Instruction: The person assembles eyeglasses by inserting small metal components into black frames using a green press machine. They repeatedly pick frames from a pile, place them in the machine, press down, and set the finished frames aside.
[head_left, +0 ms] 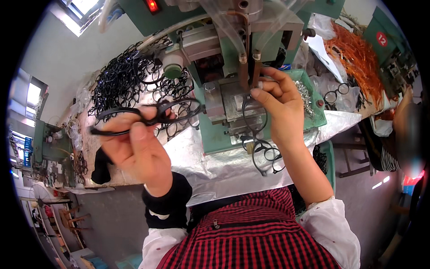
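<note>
My left hand (134, 148) is closed round black eyeglass frames (154, 120), held up left of the machine; how many it holds I cannot tell. At the machine's metal fixture (233, 101), my right hand (289, 105) pinches a dark eyeglass frame (254, 133) beside two copper-coloured rods (243, 74) that point down. The frame's rims hang below the fingers in front of the fixture. Lower down, more dark rims (272, 154) dangle; whether they belong to the same frame is unclear. My right fingertips partly hide the spot by the rods.
A large heap of black eyeglass frames (118, 78) covers the table's left side. Right of the machine stands a green tray (319, 117) with small silvery parts. Farther right lie orange strips (354, 56) and a round-rimmed frame (331, 96). Another person's arm (403, 107) shows at the right edge.
</note>
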A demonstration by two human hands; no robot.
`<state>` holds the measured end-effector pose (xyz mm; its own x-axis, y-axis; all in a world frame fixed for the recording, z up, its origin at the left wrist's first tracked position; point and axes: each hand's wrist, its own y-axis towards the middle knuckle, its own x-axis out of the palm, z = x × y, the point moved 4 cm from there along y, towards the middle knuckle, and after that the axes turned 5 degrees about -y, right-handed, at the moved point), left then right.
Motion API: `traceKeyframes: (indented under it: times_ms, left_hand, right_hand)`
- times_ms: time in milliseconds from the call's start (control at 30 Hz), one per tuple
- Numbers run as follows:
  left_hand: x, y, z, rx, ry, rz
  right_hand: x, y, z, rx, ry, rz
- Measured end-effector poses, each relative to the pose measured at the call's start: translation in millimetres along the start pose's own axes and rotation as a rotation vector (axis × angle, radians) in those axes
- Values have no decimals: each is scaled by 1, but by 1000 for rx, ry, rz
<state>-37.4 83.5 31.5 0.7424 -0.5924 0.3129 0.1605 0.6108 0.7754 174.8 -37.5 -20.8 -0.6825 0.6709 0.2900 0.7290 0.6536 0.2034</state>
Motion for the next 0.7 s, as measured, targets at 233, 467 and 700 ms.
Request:
traceKeyframes:
  times_ms: [233, 467, 700]
  left_hand:
    - [42, 48, -6, 5, 56, -157]
    - [73, -30, -7, 523, 492, -842]
    - [84, -41, -22, 503, 463, -851]
  right_hand:
    - [14, -15, -21, 78, 51, 3]
    - [-65, 5, -12, -244, -682, 132]
    - [-140, -36, 1, -89, -1467, 204]
